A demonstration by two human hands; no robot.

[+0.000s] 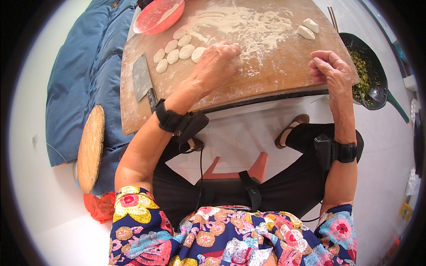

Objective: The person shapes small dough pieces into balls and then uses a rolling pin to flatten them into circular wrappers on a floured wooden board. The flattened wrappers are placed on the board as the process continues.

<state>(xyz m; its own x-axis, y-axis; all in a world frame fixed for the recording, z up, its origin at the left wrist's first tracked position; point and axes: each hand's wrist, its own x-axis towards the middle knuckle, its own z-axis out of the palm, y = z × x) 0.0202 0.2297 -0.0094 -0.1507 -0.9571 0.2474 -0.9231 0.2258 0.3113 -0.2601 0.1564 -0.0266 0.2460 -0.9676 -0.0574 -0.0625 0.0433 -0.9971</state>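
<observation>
On a floured wooden board, my left hand is bent over with its knuckles up and fingers down. A pale piece of dough shows at its fingertips, mostly covered by the hand. Flattened dough rounds lie in a group to the left of this hand, the nearest one close to the knuckles. Over the board's right side, my right hand has loosely curled fingers, and nothing shows in it. Two cut dough pieces lie beyond it. Loose flour is spread across the board's far middle.
A cleaver rests at the board's left. A red bowl stands at the far left. To the right is a wok with chopped green filling. A round woven lid leans against blue padded fabric.
</observation>
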